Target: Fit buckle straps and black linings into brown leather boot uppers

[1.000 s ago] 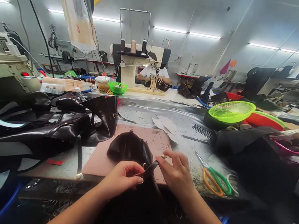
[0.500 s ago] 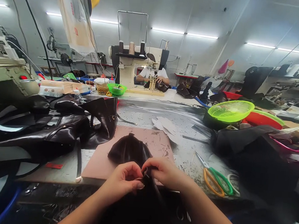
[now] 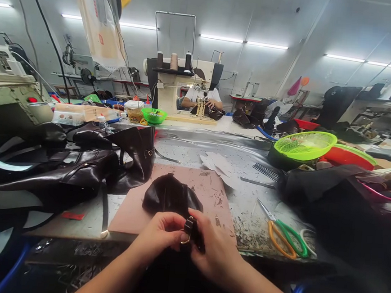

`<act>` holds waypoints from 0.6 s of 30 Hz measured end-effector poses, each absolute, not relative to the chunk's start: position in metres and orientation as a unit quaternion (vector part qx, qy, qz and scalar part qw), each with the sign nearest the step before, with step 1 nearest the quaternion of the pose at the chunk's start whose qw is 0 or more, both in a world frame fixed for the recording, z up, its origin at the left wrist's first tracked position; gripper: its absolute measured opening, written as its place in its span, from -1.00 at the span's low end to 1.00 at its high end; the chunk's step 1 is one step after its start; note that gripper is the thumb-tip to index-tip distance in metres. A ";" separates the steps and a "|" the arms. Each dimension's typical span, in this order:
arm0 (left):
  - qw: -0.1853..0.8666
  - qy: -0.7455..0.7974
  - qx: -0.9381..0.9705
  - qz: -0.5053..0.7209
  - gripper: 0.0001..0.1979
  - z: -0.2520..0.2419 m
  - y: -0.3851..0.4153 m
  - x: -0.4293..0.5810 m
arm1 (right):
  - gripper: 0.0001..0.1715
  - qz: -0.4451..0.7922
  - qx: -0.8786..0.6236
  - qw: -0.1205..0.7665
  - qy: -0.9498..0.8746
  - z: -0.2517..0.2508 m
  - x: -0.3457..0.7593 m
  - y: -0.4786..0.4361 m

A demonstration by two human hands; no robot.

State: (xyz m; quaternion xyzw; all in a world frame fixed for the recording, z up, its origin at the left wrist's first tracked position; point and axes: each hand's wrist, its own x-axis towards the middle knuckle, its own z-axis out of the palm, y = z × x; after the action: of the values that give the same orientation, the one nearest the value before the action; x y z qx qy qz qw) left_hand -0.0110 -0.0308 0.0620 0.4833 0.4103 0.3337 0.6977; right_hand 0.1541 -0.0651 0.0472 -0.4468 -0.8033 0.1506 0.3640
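Note:
Close to the front edge of the bench, my left hand (image 3: 165,232) pinches a dark leather strap (image 3: 188,224) beside its gold-coloured buckle (image 3: 185,241). My right hand (image 3: 212,242) is closed around the strap from the other side, its fingertips hiding part of it. Just beyond my hands, a folded dark brown leather piece (image 3: 164,194) rests on a pink board (image 3: 212,193). I cannot tell whether the strap is joined to that piece.
Shiny dark leather boot uppers (image 3: 88,169) crowd the left side. Scissors (image 3: 285,235) with orange and green handles lie at right, near dark cloth (image 3: 342,212) and a green basket (image 3: 305,145). White paper scraps (image 3: 219,164) sit mid-bench. Across it, a co-worker uses a sewing machine (image 3: 167,92).
The strap has been turned so its gold buckle now shows between my hands. My right hand has rotated and lowered, its back more toward me; my left hand stays nearly in place.

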 end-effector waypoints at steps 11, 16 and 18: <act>0.692 0.449 0.473 0.310 -0.76 0.062 -0.034 -0.006 | -0.85 0.254 -0.392 0.513 -0.720 0.047 0.175 -0.088; 0.691 0.443 0.483 0.304 -0.77 0.068 -0.035 -0.001 | -0.71 0.544 -0.457 0.509 -0.485 0.042 0.166 -0.074; 0.692 0.446 0.479 0.306 -0.76 0.069 -0.035 -0.001 | -0.77 0.520 -0.466 0.502 -0.510 0.040 0.163 -0.072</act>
State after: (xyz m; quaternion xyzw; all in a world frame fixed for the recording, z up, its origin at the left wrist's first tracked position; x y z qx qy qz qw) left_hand -0.0009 -0.0348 0.0688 0.4791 0.4459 0.3057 0.6915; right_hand 0.1633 -0.0717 0.0403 -0.4665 -0.5098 0.5198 0.5022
